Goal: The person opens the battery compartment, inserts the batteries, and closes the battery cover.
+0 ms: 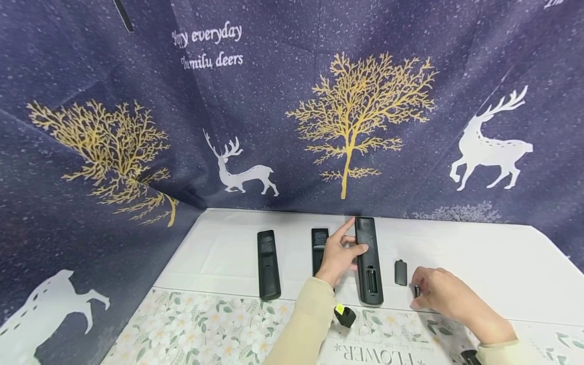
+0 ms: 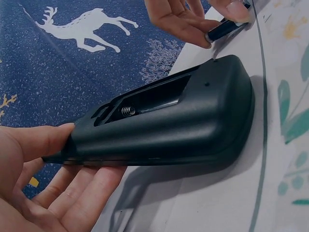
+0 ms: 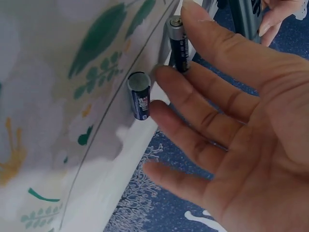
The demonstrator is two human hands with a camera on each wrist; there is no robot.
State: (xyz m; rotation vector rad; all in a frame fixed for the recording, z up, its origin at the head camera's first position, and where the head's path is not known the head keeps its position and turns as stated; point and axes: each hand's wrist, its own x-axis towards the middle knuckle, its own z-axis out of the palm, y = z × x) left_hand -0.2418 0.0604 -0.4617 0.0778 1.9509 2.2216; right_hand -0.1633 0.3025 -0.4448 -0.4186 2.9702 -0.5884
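Observation:
My left hand [image 1: 336, 258] holds a black remote control [image 1: 367, 238], thumb on its back and fingers beneath. In the left wrist view, the remote's battery compartment [image 2: 154, 99] lies uncovered with a coil spring [image 2: 128, 111] at one end. To the right, my right hand [image 1: 440, 291] pinches a small dark battery [image 3: 178, 46] with a silver end. A second battery [image 3: 140, 96] is close to the other fingers of that hand in the right wrist view. Between the remote and my right hand lies the black battery cover [image 1: 400, 272].
Another black remote [image 1: 268, 263] lies face down at the left. A further remote [image 1: 319, 238] is partly hidden behind my left hand. The white table [image 1: 479, 253] has a floral cloth [image 1: 205, 324] along its front. A dark blue deer-print curtain [image 1: 274, 101] hangs behind.

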